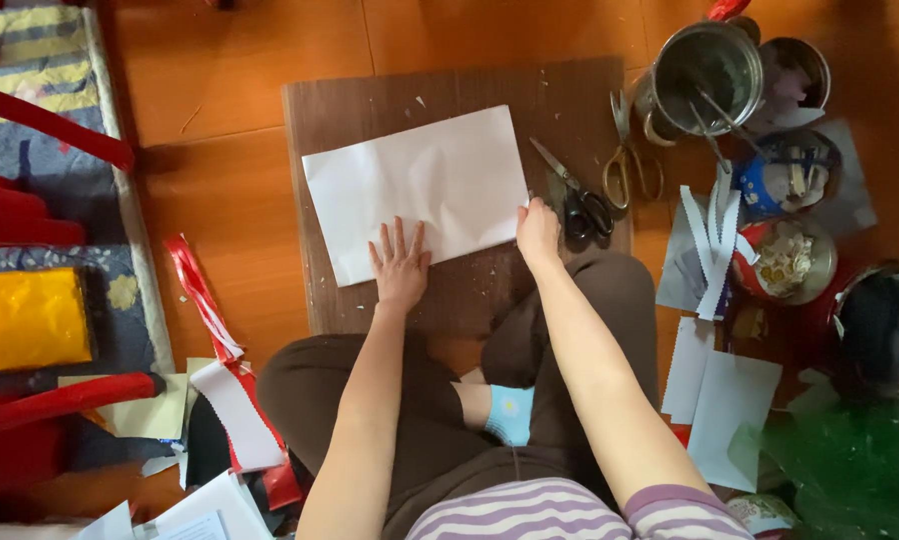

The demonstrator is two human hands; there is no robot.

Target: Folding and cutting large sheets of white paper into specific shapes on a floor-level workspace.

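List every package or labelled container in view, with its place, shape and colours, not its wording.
Yellow packet: far left on the rug, flat, rectangular.
Blue-labelled tin: right of the scissors, round, holding scraps.
Red tin: just below it, round, holding pale bits.
No screens or signs.

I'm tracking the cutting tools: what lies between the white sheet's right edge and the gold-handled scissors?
In the head view, black-handled scissors lie on the brown board, between the white sheet and the gold-handled scissors, beside the right hand.

Black-handled steel scissors (580,200) lie by my gold-handled scissors (630,160); beyond, a shiny metal pot (708,75) (tools inside) and white zigzag-edged paper strips (715,240).
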